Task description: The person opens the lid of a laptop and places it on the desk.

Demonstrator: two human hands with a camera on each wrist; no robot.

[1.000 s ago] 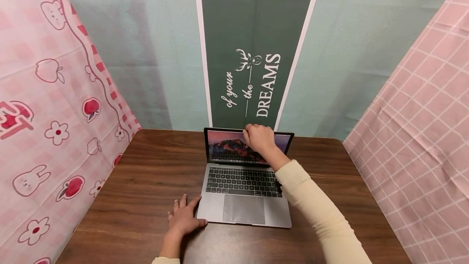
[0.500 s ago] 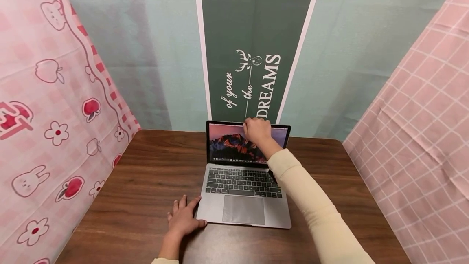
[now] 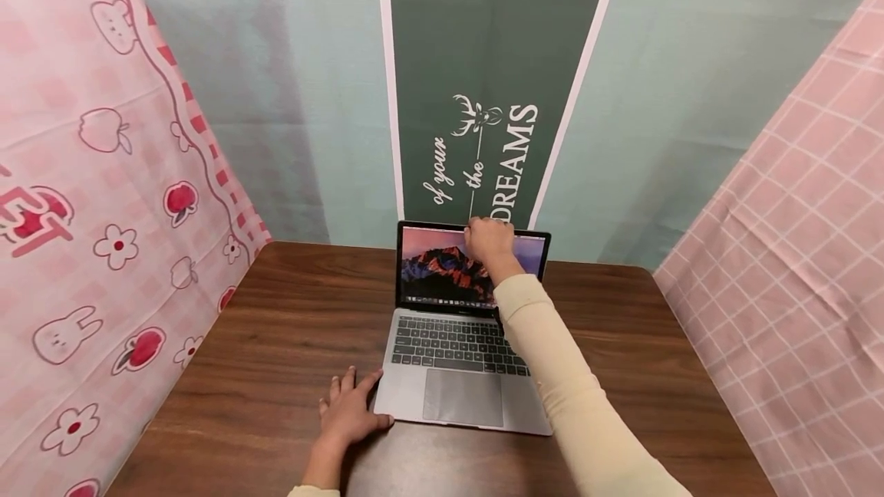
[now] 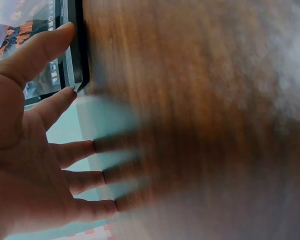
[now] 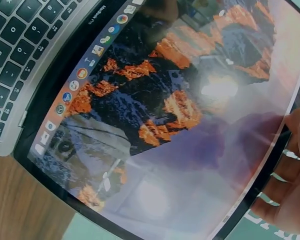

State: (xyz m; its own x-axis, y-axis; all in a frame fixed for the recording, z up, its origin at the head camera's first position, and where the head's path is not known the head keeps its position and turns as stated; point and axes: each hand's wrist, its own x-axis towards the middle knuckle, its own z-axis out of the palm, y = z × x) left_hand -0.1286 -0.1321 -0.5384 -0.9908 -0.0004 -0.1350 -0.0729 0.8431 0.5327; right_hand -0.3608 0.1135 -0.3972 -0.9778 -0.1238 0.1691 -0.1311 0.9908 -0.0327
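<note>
An opened laptop (image 3: 400,397) sits on the wooden table, its screen (image 3: 435,271) raised and lit with a mountain picture. At the middle of the screen's top edge, my right hand (image 3: 492,240) grips the rim between thumb and curled fingers. The right wrist view also has these fingers (image 5: 282,192) along the dark bezel. My left hand (image 3: 347,411) rests beside the laptop's front left corner, fingers spread. Its thumb and index finger touch the base, as the left wrist view confirms with the thumb (image 4: 50,45) on the edge. My right sleeve covers part of the keyboard (image 3: 449,340).
Brown wooden table (image 3: 276,328) surface lies around the laptop. Behind it hangs a teal cloth (image 3: 331,98) with a dark green printed band. Pink patterned cloths (image 3: 138,251) hang at the left and right sides.
The laptop screen has tilted further back and up, with my right hand moving along on its top edge. My left hand has kept its place by the corner. The head view has shifted slightly.
</note>
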